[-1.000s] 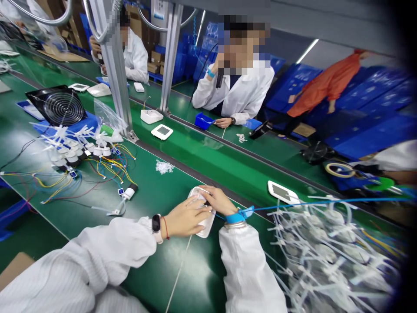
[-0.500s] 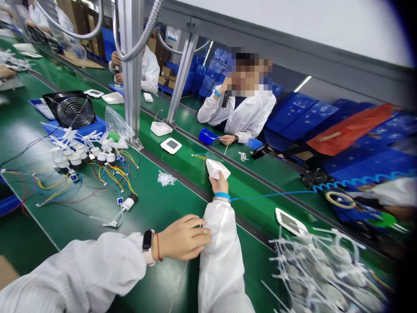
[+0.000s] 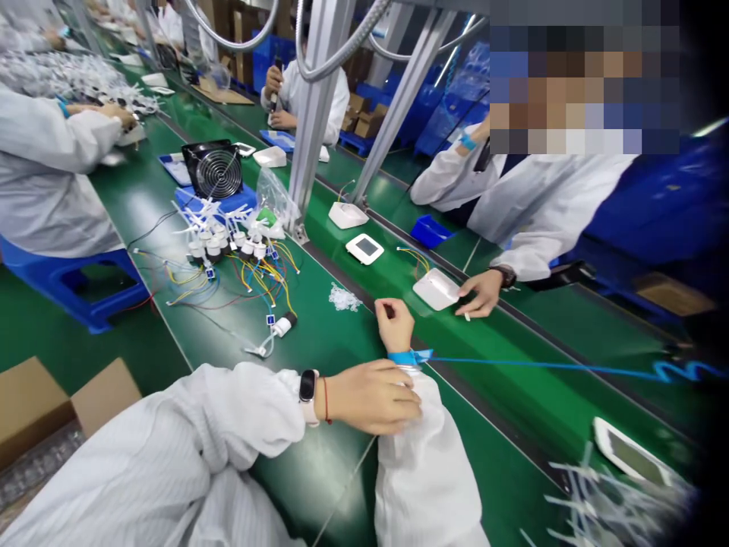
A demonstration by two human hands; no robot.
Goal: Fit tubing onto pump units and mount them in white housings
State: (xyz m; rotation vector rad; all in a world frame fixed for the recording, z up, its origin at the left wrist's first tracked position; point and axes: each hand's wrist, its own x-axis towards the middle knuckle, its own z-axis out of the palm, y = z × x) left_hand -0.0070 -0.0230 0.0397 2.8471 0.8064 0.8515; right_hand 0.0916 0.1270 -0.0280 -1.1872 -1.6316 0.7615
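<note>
My left hand [image 3: 373, 396] lies flat across my right forearm, its fingers stretched over the white sleeve. Just beyond it, my right hand [image 3: 395, 325], with a blue wrist strap, is curled closed at the near edge of the green belt; I see nothing in it. A white plastic housing [image 3: 437, 289] with coloured wires sits on the belt, ahead and to the right of that hand, apart from it. A co-worker's hand [image 3: 481, 295] is at the housing's right corner. Left of my right hand is a small pile of clear plastic bits [image 3: 344, 297].
A white device with a screen [image 3: 365, 248] and another housing [image 3: 348, 215] stand farther along the belt. Wired white parts [image 3: 228, 243] and a black fan [image 3: 218, 173] are at left. Blue cord [image 3: 529, 365] runs right from my wrist. Metal post [image 3: 319, 106] rises behind.
My right hand has let go of the white housing, which now rests on the belt, and has drawn back. The co-worker's hand has reached the housing. The view has swung left.
</note>
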